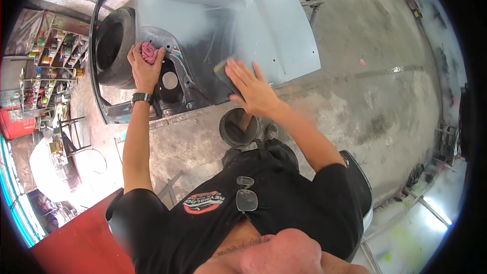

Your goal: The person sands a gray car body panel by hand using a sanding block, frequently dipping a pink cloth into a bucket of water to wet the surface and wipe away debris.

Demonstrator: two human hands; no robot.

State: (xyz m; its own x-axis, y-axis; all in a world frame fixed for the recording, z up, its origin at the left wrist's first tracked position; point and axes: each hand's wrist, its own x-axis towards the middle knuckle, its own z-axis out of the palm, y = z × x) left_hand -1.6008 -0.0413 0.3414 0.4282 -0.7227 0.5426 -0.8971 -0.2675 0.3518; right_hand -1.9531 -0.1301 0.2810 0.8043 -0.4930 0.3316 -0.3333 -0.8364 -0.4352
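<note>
A pale blue-grey car door (289,35) with a darker grey patch lies in front of me, its window frame at the left. My left hand (146,68) rests at the door's inner corner, fingers closed around a crumpled pink cloth (149,53). Near the door's close edge, my right hand (249,83) presses a dark sanding block (221,71) with a tan edge against the darker patch. The right fingers are slightly blurred and lie over the block, hiding part of it.
A black tyre (114,45) lies beyond the window frame. On the concrete floor by my feet stands a dark bucket (223,131) with a stick-like piece inside. Shelves with cans (50,61) line the left side, and a red panel (76,238) sits at lower left.
</note>
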